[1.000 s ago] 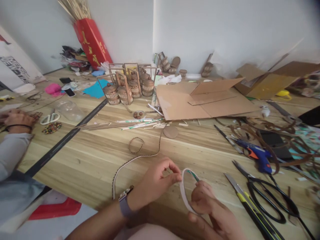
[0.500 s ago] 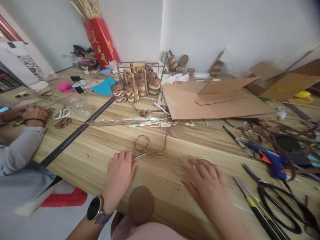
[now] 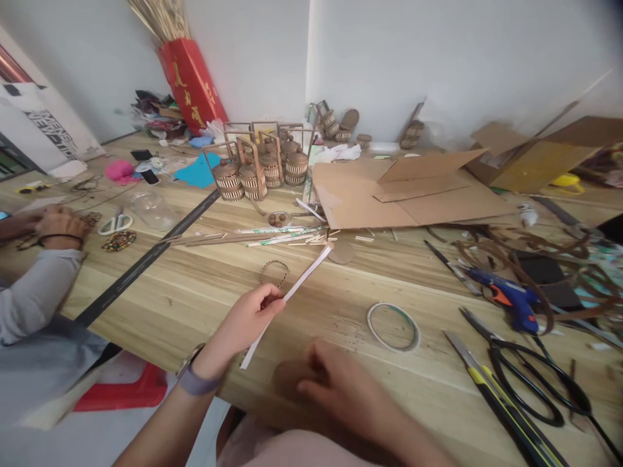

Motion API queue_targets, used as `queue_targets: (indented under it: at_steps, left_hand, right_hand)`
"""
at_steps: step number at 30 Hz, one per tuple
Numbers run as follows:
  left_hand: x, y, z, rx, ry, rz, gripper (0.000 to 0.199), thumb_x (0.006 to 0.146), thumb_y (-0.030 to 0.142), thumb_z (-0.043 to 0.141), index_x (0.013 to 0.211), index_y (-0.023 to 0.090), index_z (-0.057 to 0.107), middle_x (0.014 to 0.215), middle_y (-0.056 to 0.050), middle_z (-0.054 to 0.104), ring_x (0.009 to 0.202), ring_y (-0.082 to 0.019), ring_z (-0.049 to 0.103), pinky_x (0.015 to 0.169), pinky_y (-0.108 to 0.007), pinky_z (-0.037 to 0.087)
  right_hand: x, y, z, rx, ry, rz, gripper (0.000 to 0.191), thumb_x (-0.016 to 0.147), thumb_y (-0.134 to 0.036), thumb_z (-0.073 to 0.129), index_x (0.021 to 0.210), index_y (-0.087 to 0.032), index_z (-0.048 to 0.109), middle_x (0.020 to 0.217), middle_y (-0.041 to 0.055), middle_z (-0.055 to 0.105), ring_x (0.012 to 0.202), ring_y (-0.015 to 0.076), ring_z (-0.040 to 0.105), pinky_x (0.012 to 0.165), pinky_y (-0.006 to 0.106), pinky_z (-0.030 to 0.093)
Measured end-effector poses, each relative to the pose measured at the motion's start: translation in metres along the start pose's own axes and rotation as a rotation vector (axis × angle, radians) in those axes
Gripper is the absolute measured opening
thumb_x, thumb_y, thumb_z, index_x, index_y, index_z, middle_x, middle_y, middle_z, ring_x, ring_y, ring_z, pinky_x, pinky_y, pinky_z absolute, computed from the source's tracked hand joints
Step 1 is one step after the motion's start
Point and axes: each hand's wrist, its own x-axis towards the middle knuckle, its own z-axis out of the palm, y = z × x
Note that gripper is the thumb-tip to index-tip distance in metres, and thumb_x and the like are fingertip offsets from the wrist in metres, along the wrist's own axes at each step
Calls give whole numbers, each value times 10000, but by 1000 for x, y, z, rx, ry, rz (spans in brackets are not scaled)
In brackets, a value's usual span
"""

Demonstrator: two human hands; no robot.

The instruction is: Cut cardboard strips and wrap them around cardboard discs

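Observation:
My left hand (image 3: 256,312) pinches a narrow white-faced strip (image 3: 306,272), which slants from near the table's front edge up toward a brown disc lying flat (image 3: 341,253). A thin loop of patterned braid (image 3: 274,272) lies just beyond that hand. My right hand (image 3: 335,383), smeared by motion, is closed with its thumb over the right edge of another round brown disc (image 3: 291,379). This disc looks tilted and blurred. To the right of my hands lies a roll of tape (image 3: 393,327).
Scissors (image 3: 520,370), a utility knife (image 3: 501,402) and a blue glue gun (image 3: 509,298) lie at right. Flattened cardboard (image 3: 360,194) and several small lidded baskets (image 3: 253,178) stand farther back. At far left, a co-worker's hand (image 3: 61,227) works beside white-handled scissors (image 3: 114,224).
My left hand has taken hold of the strip and raised it, white face showing. My right hand has moved left from the tape roll to the near disc, which has shifted and tilted.

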Motion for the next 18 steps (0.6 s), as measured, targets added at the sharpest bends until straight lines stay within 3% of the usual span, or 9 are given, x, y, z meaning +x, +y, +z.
queue_targets:
  at_steps: [2,7,11,14,16,18]
  left_hand:
    - [3,12,0,-123,-44,53,216,889,389,503,884,188,584,803,2,614,761,-177,570,688,-277,433]
    - [15,50,11,-238,-123,147,184,869,348,544,883,177,609,794,13,588,733,-143,530,666,-251,408]
    - [24,83,25,-351,-274,206,126,859,297,581,851,173,600,724,32,553,658,-111,493,605,-225,384]
    - [26,94,34,-469,-393,225,140,857,306,603,830,171,580,695,38,540,629,-97,490,579,-211,380]
    - [26,94,40,-491,-437,228,158,867,322,601,835,169,575,686,38,546,618,-93,507,578,-209,389]
    - [25,87,47,-447,-506,188,157,874,320,596,857,164,581,669,39,554,596,-92,522,566,-212,396]
  right_hand:
    - [-8,23,-18,51,211,103,80,797,-256,585,818,-223,516,761,-13,618,673,143,530,623,270,398]
    - [-26,78,-77,-44,641,208,251,778,-491,538,841,-249,517,668,-2,622,569,189,554,547,320,418]
    - [-42,84,-106,-41,935,223,319,729,-553,616,822,-253,559,742,37,673,694,246,640,640,377,484]
    - [-58,65,-105,353,878,75,350,749,-583,670,880,-264,610,931,79,735,861,288,696,765,434,545]
    - [-66,47,-99,613,713,-91,292,781,-554,689,864,-286,608,1233,80,691,1102,315,663,927,489,523]
    - [-70,34,-97,720,592,-262,299,783,-545,699,740,-280,567,1352,44,633,1255,339,575,1019,553,464]
